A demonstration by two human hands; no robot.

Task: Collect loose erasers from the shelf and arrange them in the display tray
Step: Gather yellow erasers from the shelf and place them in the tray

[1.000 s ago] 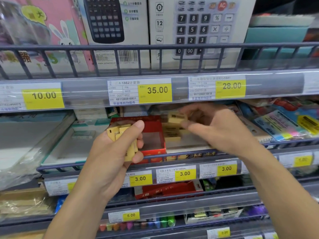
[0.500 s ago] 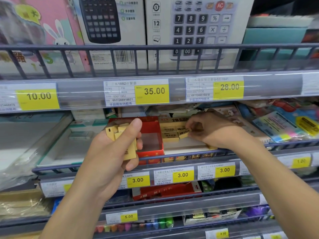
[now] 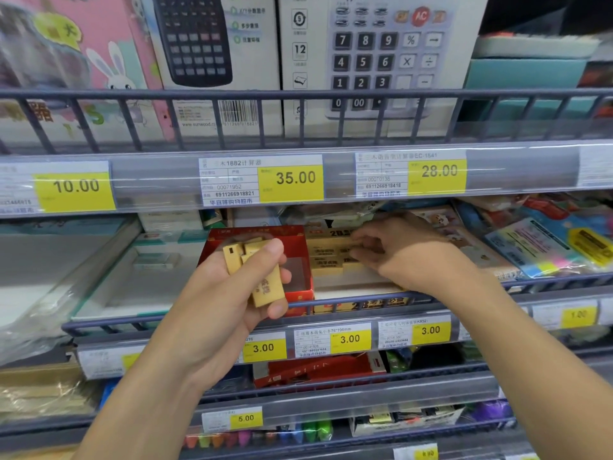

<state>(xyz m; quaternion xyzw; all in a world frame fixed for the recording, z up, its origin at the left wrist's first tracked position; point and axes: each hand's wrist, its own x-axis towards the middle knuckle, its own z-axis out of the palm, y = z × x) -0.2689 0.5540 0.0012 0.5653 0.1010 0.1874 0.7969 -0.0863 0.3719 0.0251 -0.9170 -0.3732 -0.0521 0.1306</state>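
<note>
On the middle shelf, head view, the left hand [image 3: 232, 293] gripped a loose fan of yellow erasers [image 3: 255, 270], thumb clamped over the top, hovering at about nine o'clock of the red box [image 3: 300, 257]. At three o'clock of that box sat the display tray [image 3: 351, 283], its rows of tray erasers [image 3: 326, 257] lined against the back, and the right hand [image 3: 401, 250] reached in there, fingers curled at the row; whether it pinched one I could not tell, the tips being hidden. Risk, by my reckoning: the fan in the left hand sat uneven, so a slackened thumb could spill pieces over the shelf rail [image 3: 331, 303] down to the lower shelves, and a careless nudge from the right could skew the seated row. Against a second before, the right hand had dropped from holding an eraser aloft to working low at the row, and the left had barely budged.
</note>
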